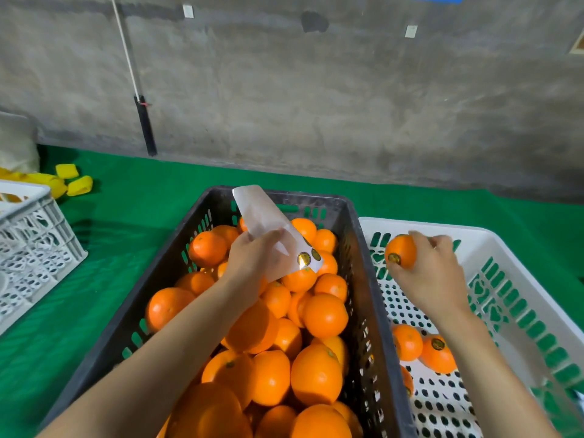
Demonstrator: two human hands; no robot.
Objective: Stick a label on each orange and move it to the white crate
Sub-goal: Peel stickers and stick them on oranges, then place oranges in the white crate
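Grey concrete wall (316,90) rises behind a bench covered in green cloth (132,197); a white cord (126,49) runs down the wall to a black rod (146,124); yellow foam pieces (74,180) lie on the cloth at the far left, beside a second white basket (34,229) that the frame cuts off. Before me stands the black crate (363,248), heaped with unlabelled oranges (316,374); touching its right side is the white crate (512,279), its floor mostly bare. My left hand (252,257) hovers over the black crate, fingers closed around a white sticker sheet (262,216) that sticks up and away from me; two round gold-and-black stickers (308,257) show at its lower end. My right hand (429,273) reaches over the near left part of the white crate, clamped from above on one orange (400,249); that fruit hangs above the crate floor, close to the wall shared with the black crate, and a dark round label (394,258) faces me on its lower side. Nearer to me on the white crate's floor lie two oranges side by side, the left orange (407,342) and the right orange (437,354), the right one with a label on top; a third orange (407,380) sits just below them against the crate's left wall, partly hidden.
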